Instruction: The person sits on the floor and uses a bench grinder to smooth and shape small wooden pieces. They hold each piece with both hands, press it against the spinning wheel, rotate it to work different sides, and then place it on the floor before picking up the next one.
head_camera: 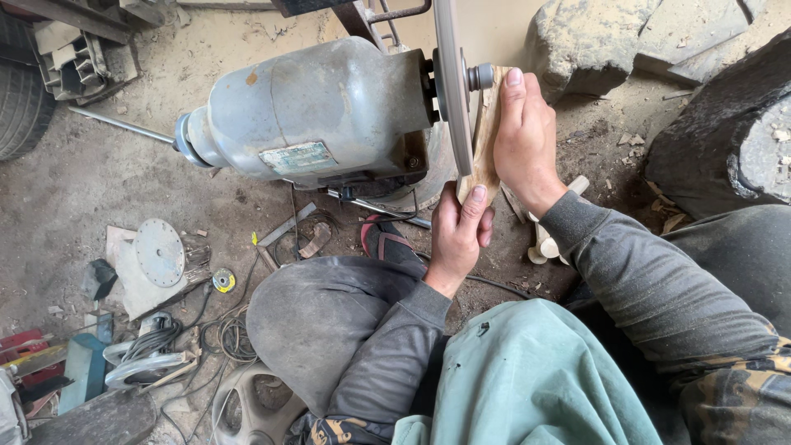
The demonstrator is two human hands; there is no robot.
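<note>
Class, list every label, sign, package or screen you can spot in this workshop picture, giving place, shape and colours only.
Rectangular label plate: fixed on the side of the grey metal grinder motor, pale blue-green with a reddish worn edge, scuffed.
No packages, signs or screens show.

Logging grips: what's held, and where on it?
Wood piece: left hand grips its lower end, right hand presses its upper part against the disc.
</note>
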